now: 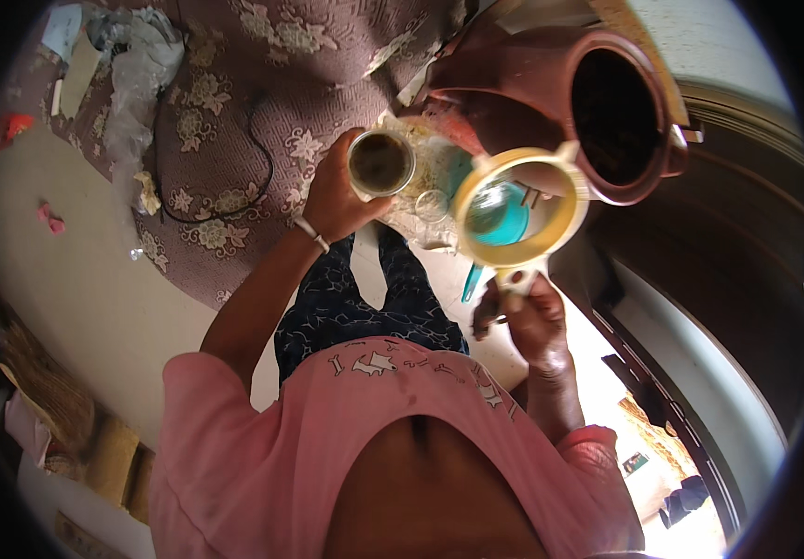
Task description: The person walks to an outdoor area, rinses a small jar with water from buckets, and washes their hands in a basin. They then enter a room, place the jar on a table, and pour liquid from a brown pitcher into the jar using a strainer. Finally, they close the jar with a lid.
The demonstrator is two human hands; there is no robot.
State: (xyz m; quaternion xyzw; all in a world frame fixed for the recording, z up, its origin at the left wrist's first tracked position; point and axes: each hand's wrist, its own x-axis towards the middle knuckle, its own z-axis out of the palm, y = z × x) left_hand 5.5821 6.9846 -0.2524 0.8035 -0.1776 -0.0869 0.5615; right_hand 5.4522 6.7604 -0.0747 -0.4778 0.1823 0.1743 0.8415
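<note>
My left hand (335, 200) is closed round a drinking glass (380, 160) of murky brown liquid, seen from above at the table's edge. In my right hand (537, 326), the short handle of a yellow strainer (521, 254) is gripped. Its round rim is raised just right of the glass, the two apart; its mesh is hard to make out. Through the ring shows a teal utensil (512, 225), whose thin handle comes out below the rim. A small clear round object (432, 206) sits between glass and strainer.
A large reddish-brown pot (565, 116) with a dark interior leans at the upper right. A flowered cloth (225, 177) covers the table, with a black cord (269, 158) and crumpled clear plastic (136, 88) on it. Small pink bits (50, 218) lie on the floor at left.
</note>
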